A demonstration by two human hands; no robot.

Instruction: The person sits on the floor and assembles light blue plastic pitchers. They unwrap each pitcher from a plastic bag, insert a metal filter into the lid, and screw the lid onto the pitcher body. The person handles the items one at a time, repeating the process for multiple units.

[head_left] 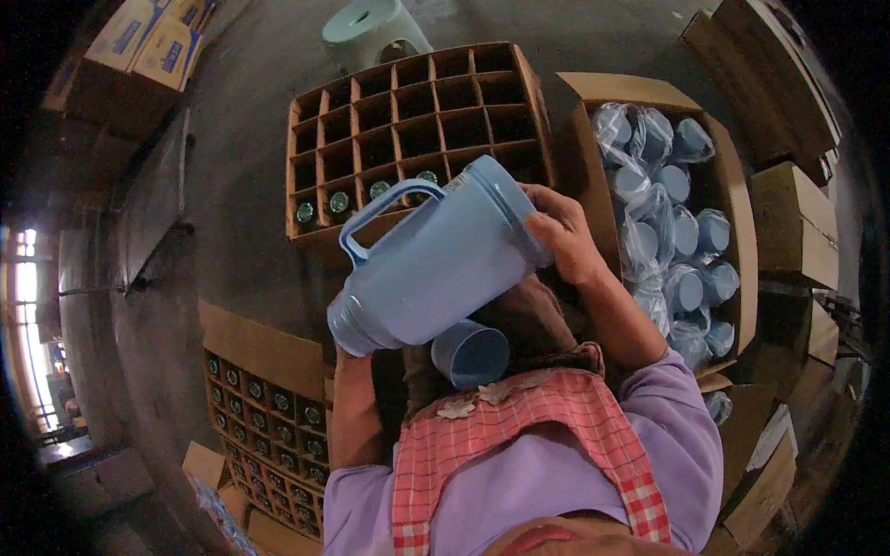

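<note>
A large light-blue thermos jug with a loop handle is held tilted above my lap, its narrow ridged neck toward the lower left. My right hand grips the wide rimmed end, thumb on the near side and fingers around the far edge. At the neck end, my left hand supports the jug from behind and below; the jug hides most of its fingers. A blue cup lies on my lap under the jug, its round opening toward me.
Ahead stands a divided carton with several glassy round tops in its near row. To the right, an open carton holds plastic-wrapped blue pieces. Lower left is another divided carton of glassy tops. A pale green stool stands beyond.
</note>
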